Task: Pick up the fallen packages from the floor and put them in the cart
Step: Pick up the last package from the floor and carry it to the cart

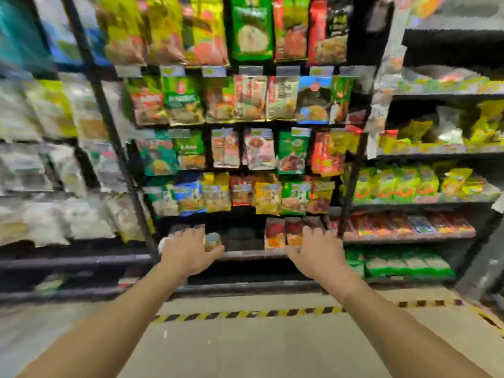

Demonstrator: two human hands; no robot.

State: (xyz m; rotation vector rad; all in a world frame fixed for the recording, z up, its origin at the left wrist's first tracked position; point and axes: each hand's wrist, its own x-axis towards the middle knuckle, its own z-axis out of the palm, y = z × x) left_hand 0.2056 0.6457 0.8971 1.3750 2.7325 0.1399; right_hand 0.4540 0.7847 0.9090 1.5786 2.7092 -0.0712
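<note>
Both my arms stretch forward over the floor toward a low store shelf. My left hand (188,248) is spread with fingers apart and holds nothing; a small round tin (213,241) stands on the shelf just to its right. My right hand (316,248) is also spread and holds nothing, next to some red and orange packets (275,233) standing on the same shelf. No fallen package and no cart show in this blurred view.
Black racks (109,124) hold hanging snack bags ahead. Shelves with yellow, red and green packs (409,186) fill the right side. A yellow-and-black striped tape line (245,313) crosses the pale floor (259,347) in front of the shelving.
</note>
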